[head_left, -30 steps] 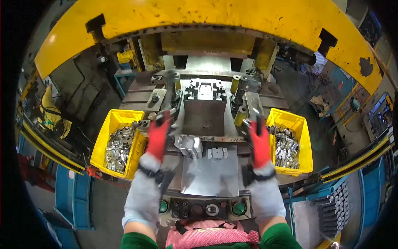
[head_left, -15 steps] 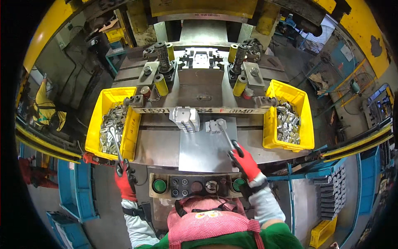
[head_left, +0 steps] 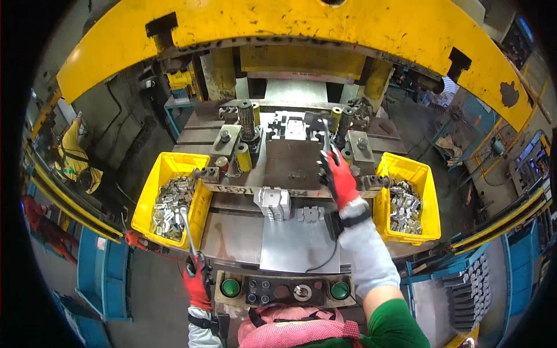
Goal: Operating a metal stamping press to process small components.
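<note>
My left hand (head_left: 197,281), in a red and black glove, is closed round the handle of a metal rod tool with a rounded head (head_left: 188,229). That head is at the near right edge of the left yellow bin (head_left: 200,217). Farther forward, my right hand (head_left: 337,177) grips a similar rod tool (head_left: 325,130), reaching over the press die (head_left: 281,119). A dark flat piece (head_left: 315,123) shows beside its tip; whether the tool holds it, I cannot tell. A bright metal part (head_left: 296,129) lies in the die. On the plate (head_left: 296,252) are stacked metal parts (head_left: 272,203) and a flat part (head_left: 311,214).
A second yellow bin (head_left: 426,203) of small metal pieces stands at the right. The yellow press frame (head_left: 278,23) arches overhead. Guide posts (head_left: 246,119) flank the die. Near me is a control panel (head_left: 284,290) with green buttons. A person (head_left: 78,153) in yellow is far left.
My right hand has moved forward from the plate to the die with its tool. My left hand still holds its tool by the left bin. The view has shifted, showing more press frame.
</note>
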Demonstrator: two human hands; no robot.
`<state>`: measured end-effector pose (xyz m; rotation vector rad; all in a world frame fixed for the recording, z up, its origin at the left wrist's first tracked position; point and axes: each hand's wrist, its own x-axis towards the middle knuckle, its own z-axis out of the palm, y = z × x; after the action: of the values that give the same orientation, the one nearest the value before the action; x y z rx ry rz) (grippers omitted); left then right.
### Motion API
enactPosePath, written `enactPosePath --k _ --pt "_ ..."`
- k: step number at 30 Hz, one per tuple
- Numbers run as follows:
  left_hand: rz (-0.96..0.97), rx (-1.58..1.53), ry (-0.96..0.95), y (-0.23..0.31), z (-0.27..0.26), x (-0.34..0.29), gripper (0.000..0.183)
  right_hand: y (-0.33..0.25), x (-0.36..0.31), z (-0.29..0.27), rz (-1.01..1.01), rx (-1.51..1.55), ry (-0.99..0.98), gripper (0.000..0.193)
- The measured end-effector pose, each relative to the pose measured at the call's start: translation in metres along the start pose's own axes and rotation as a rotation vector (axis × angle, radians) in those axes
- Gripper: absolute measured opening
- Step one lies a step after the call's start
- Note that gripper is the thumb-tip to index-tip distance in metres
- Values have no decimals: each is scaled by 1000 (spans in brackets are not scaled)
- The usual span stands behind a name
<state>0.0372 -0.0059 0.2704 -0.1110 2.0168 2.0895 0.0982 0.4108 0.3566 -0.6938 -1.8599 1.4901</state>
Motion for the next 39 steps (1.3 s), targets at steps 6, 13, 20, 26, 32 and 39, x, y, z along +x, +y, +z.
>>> enactPosePath --k 6,13,20,26,32,39 --pt "-35 -106 60 6 11 -23 19 39 75 52 23 -378 15 38" --pt "-109 -94 210 -23 -28 -33 24 27 69 53 -84 -579 65 37" --pt "-27 -85 137 -35 -17 -17 27 19 95 46 -6 -591 -154 36" --pt "-103 -101 296 -70 -28 -20 38 29 24 -10 -26 272 86 40" --pt "-351 52 331 -117 -74 -35 21 107 -216 -123 79 -85 800 61" --pt "-258 408 273 -214 -70 6 51 322 -383 -148 660 -284 585 65"
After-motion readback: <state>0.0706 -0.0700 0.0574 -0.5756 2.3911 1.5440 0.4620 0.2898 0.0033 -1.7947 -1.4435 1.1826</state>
